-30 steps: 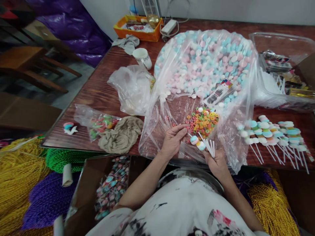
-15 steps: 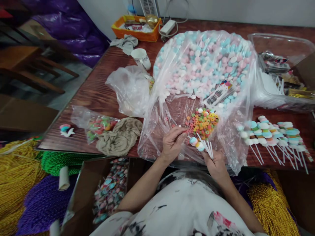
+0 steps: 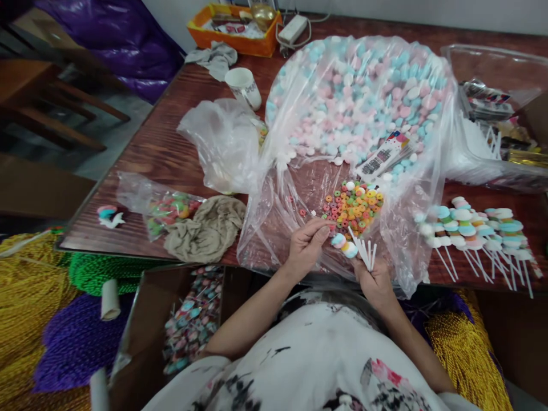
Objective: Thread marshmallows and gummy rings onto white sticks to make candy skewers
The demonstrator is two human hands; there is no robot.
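My right hand [image 3: 377, 282] is wrapped round a bundle of white lollipop sticks [image 3: 366, 251]. From the same hand a short marshmallow skewer [image 3: 343, 245], with blue, white and yellow pieces, points up to the left. My left hand [image 3: 308, 244] is closed in a pinch just left of the skewer's tip. Something small and reddish shows at its fingertips, too small to name. Just beyond both hands, a pile of colourful ring candies [image 3: 353, 208] lies on a clear plastic bag [image 3: 295, 194]. Loose pink, blue and white marshmallows [image 3: 355, 97] fill the bag's far part.
Finished marshmallow skewers [image 3: 471, 225] lie at the right, before a clear plastic bin [image 3: 483, 171]. Leftward are a beige cloth [image 3: 205, 231], a bag of gummies [image 3: 171, 211] and a mug [image 3: 243, 85]. An orange basket [image 3: 233, 43] stands behind. Below the table edge sits a candy-filled box [image 3: 145, 319].
My left hand has moved slightly right, bringing its pinched fingertips closer to the skewer's tip. My right hand keeps its hold on sticks and skewer. The whole view has shifted a little.
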